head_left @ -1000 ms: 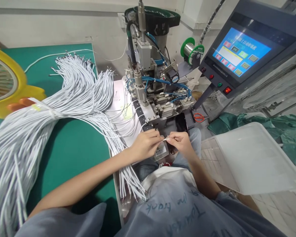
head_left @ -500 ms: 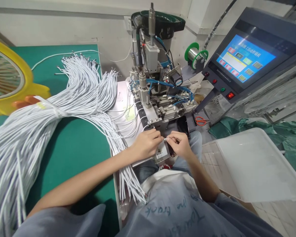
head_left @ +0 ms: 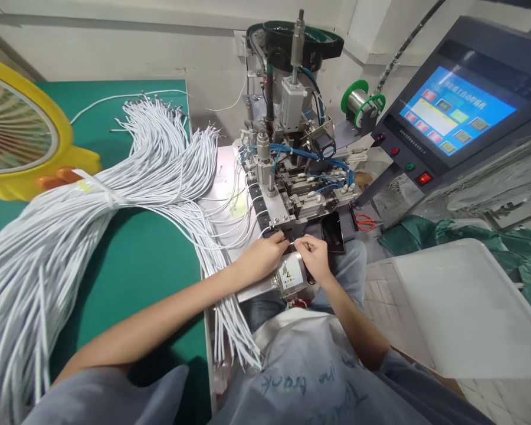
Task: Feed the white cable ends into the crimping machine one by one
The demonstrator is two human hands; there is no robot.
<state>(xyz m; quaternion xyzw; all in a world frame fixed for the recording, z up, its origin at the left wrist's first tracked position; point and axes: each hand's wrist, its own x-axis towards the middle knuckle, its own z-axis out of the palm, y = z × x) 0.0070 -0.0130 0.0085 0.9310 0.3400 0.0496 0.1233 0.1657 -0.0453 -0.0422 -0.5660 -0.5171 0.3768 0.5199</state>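
Note:
My left hand [head_left: 268,254] is closed in a pinch on the end of a white cable, just in front of the machine [head_left: 287,195]. Close beside it on the right, my right hand [head_left: 313,255] pinches the tip of the same cable, its fingers pressed together. A short piece of the cable shows between the fingertips. Below the hands sits a metal box with a label [head_left: 291,274]. White cables loop from the machine's left side to a large tied bundle [head_left: 110,198] on the green table [head_left: 128,254].
A yellow fan [head_left: 66,141] stands at the left. At the right are a control screen [head_left: 458,112], a solder wire spool [head_left: 357,103], red-handled scissors [head_left: 365,222], a dark phone [head_left: 333,232] and a white tray [head_left: 464,307].
The view has shifted, so the machine and screen appear further right. Both hands have moved slightly up towards the machine's front edge, still pinching, and more of the labelled box shows.

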